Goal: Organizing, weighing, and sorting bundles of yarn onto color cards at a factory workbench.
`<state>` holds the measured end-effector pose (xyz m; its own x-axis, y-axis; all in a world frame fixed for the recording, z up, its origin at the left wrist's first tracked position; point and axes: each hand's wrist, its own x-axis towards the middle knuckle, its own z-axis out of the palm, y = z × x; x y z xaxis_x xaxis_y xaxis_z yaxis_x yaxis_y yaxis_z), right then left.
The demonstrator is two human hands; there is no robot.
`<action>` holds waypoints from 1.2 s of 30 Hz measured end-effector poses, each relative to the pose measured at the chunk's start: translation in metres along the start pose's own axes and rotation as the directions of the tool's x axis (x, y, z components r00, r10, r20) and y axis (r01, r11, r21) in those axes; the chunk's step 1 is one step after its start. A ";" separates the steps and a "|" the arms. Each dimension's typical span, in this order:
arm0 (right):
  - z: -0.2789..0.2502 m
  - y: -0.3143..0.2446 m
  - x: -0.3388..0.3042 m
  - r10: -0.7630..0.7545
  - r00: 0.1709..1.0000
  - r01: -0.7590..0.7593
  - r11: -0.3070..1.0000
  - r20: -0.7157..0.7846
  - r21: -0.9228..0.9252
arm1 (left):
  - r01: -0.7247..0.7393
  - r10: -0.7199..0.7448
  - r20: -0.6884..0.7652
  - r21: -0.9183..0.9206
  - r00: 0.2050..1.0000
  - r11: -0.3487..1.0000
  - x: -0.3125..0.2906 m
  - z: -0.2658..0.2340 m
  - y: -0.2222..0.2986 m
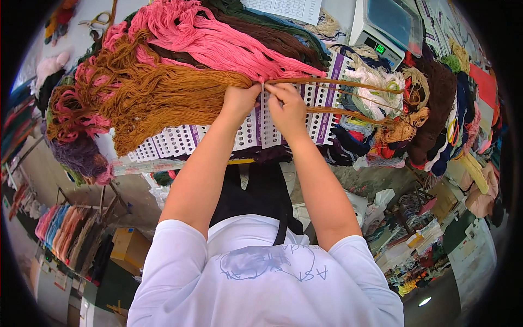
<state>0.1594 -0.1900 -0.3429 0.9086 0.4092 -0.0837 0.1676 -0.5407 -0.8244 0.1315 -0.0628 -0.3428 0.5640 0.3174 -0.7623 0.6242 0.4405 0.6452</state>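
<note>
While the left hand (238,104) grips brown yarn (174,101), presumably bunching its strands | right hand (287,110) pinches just right, object unclear | punched cards (173,140) lie beneath

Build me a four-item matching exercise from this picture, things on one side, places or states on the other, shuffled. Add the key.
Things
1. Golden-brown yarn
2. Pink yarn
3. Scale
4. Cardboard box

Places or states
A. In the lower left part of the picture
B. Near the top right, with a green-lit display
C. Gathered at one end in the left hand
D. Spread out mostly along the far side of another bundle

Right pairs
1-C, 2-D, 3-B, 4-A
</note>
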 end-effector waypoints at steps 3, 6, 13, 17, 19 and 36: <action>-0.019 -0.020 0.009 0.003 1.000 0.001 0.987 0.022 -0.161 | -0.097 0.117 -0.153 0.133 0.981 0.986 0.007 -0.023 -0.011; -0.030 -0.015 0.016 0.014 0.997 0.022 0.884 0.073 -0.467 | -0.119 0.060 -0.252 -0.227 0.966 0.967 -0.002 -0.062 0.012; -0.028 -0.020 0.027 -0.330 0.943 0.300 0.790 0.043 -0.535 | -0.021 0.177 0.173 -0.656 0.969 0.754 -0.030 -0.075 0.031; -0.012 -0.012 0.014 -0.279 0.960 0.247 0.888 -0.027 -0.388 | 0.121 0.042 0.252 -0.594 0.967 0.795 -0.039 -0.034 0.035; -0.011 -0.022 0.013 -0.199 0.978 0.208 0.938 0.061 -0.278 | 0.007 0.137 0.319 -0.413 0.938 0.911 -0.030 -0.029 0.026; 0.000 0.011 0.014 0.091 0.992 -0.084 0.993 0.090 -0.081 | -0.274 0.322 0.203 -0.233 0.925 0.933 -0.050 -0.042 0.051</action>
<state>0.1741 -0.1899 -0.3529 0.8821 0.4224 -0.2087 0.1210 -0.6311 -0.7662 0.1125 -0.0212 -0.2744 0.8325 0.2651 -0.4865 0.3016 0.5199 0.7992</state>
